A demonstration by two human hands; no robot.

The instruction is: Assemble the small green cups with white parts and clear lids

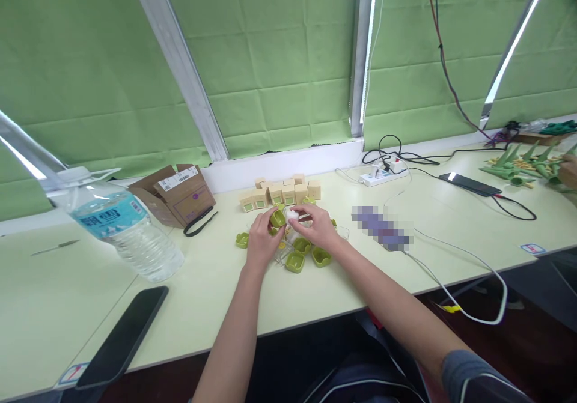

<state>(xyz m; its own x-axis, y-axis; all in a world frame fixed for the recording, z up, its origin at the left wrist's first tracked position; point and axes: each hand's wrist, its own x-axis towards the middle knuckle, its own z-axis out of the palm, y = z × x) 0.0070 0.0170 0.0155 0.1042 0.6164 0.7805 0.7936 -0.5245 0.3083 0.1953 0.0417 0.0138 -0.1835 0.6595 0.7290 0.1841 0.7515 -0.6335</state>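
My left hand [261,238] is closed round a small green case [277,217] held just above the table. My right hand [318,226] pinches a small white piece [293,214] right against that case. Below my hands lie several more green cases [295,262] with clear wrappers [342,232] among them. Behind them, near the window sill, stands a row of small beige boxes [282,194] with green labels.
A water bottle [128,229] lies at the left, with a black phone [121,337] near the front edge. An open cardboard box [178,194] sits behind. A power strip [383,176], cables, another phone [469,184] and green cones [523,166] are at the right, by another person's hand [568,172].
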